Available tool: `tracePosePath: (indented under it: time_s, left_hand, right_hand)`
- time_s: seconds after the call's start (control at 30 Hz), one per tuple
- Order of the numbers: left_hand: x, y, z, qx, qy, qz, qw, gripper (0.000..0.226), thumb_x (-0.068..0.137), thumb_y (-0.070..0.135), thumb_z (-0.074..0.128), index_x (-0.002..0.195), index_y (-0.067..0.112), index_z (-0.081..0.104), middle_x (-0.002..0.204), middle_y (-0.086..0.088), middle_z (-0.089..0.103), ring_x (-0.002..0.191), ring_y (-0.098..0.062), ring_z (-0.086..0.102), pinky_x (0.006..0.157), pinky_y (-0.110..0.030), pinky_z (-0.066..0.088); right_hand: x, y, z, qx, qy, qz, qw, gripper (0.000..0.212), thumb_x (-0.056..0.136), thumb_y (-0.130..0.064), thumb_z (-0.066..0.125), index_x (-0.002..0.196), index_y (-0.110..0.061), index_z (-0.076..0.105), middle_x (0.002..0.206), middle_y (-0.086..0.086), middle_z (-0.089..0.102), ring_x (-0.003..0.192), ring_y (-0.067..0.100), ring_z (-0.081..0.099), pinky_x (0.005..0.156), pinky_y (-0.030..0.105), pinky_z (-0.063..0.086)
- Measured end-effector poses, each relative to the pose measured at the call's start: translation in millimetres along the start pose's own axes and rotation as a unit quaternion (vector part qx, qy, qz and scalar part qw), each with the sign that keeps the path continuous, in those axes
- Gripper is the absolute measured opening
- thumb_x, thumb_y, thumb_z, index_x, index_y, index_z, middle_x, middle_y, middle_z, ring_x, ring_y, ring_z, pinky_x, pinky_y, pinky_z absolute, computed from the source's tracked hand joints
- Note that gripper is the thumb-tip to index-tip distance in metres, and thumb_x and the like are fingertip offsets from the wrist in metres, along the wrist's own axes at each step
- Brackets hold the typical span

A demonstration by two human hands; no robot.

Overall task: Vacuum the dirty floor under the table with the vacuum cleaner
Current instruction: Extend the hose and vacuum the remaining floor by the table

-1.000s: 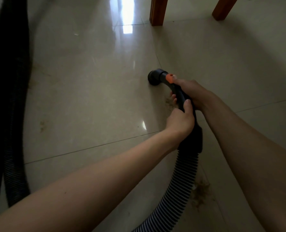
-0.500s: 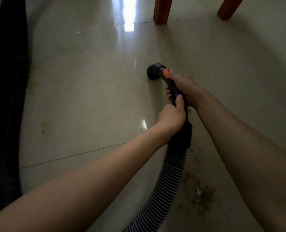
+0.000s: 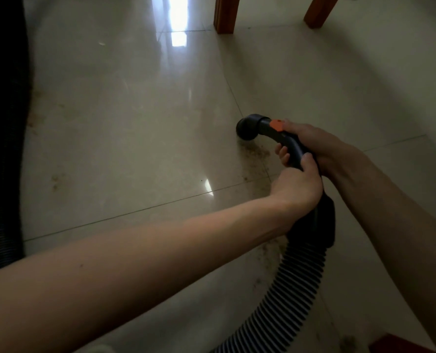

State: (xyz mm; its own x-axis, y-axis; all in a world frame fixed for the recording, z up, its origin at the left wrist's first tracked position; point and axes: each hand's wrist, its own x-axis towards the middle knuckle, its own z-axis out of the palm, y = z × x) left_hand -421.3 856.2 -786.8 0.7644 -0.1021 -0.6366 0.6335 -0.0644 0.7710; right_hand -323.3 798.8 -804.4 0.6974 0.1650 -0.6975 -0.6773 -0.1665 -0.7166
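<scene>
both hands closed round the curved black plastic vacuum handle (image 3: 292, 146). right hand (image 3: 313, 142) wraps the forward part, thumb just behind the orange slider button (image 3: 276, 125); fingertips (image 3: 283, 152) show under the tube. left hand (image 3: 297, 188) clamps the rear of the handle, thumb lying up along it, just ahead of the black cuff (image 3: 316, 225) where the ribbed black-and-grey flexible hose (image 3: 285, 289) joins.

round black nozzle mouth (image 3: 247, 127) faces down, at or just above the floor — contact not clear. a patch of brown dust and grit (image 3: 256, 151) lies directly below and behind the nozzle; more specks near the hose cuff and at the lower right.

surface: glossy beige floor tiles (image 3: 135, 123) with thin grout lines, a bright window glare at top, faint brown smudges at left. two reddish-brown wooden table legs (image 3: 225, 14) stand at the top edge. another dark run of hose (image 3: 0, 240) along the left edge.

against half a second ago: nozzle and hands sit lower and further right in view, table legs likewise shifted right; the grit now lies right at the nozzle rather than back beside the hose. grip unchanged.
</scene>
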Motion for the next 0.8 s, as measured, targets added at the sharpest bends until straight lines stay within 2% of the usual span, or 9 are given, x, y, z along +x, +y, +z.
tracePosePath:
  time_s: [0.23,0.43,0.6,0.7,0.8]
  left_hand:
    - [-17,7,10,-0.021,-0.016,-0.005,1.000,0.055,0.100,0.041,0.022,0.135,0.003,0.041,0.122,-0.014,0.055,0.110,-0.031,0.056,0.097,-0.035,0.045]
    - [-14,2,5,-0.016,-0.018,-0.027,0.999,0.055,0.098,0.040,0.024,0.135,0.002,0.039,0.124,-0.018,0.055,0.111,-0.033,0.056,0.100,-0.040,0.044]
    - [-14,-4,-7,-0.022,-0.016,-0.037,0.999,0.059,0.096,0.048,0.030,0.136,0.006,0.041,0.119,-0.015,0.058,0.105,-0.030,0.059,0.095,-0.035,0.047]
    - [-19,-9,-16,-0.018,-0.011,-0.040,0.999,0.058,0.097,0.047,0.030,0.135,0.005,0.042,0.104,-0.011,0.060,0.093,-0.025,0.060,0.079,-0.028,0.048]
    - [-24,-14,-20,0.022,0.001,-0.038,0.999,0.059,0.098,0.046,0.027,0.135,0.003,0.041,0.115,-0.014,0.059,0.102,-0.028,0.059,0.084,-0.029,0.046]
  right_hand:
    - [-12,2,-10,-0.014,0.006,0.013,1.000,0.042,0.096,-0.029,0.053,0.132,-0.008,0.043,0.070,0.008,0.046,0.033,0.008,0.047,0.035,0.016,0.041]
    - [-10,9,-5,-0.010,-0.010,0.045,0.999,0.026,0.097,-0.028,0.052,0.116,-0.011,0.047,0.065,0.008,0.045,0.032,0.008,0.046,0.034,0.015,0.040]
    - [-11,11,4,0.001,-0.016,0.041,0.999,0.018,0.097,-0.026,0.051,0.097,-0.008,0.052,0.063,0.007,0.047,0.041,0.011,0.047,0.036,0.016,0.041]
    - [-11,14,9,-0.005,-0.022,0.044,0.999,0.021,0.095,-0.025,0.054,0.099,-0.005,0.051,0.064,0.009,0.051,0.043,0.013,0.053,0.038,0.017,0.045]
    - [-8,18,16,0.010,-0.008,0.049,0.999,0.027,0.098,-0.030,0.049,0.099,-0.004,0.050,0.070,0.013,0.052,0.055,0.017,0.053,0.039,0.019,0.048]
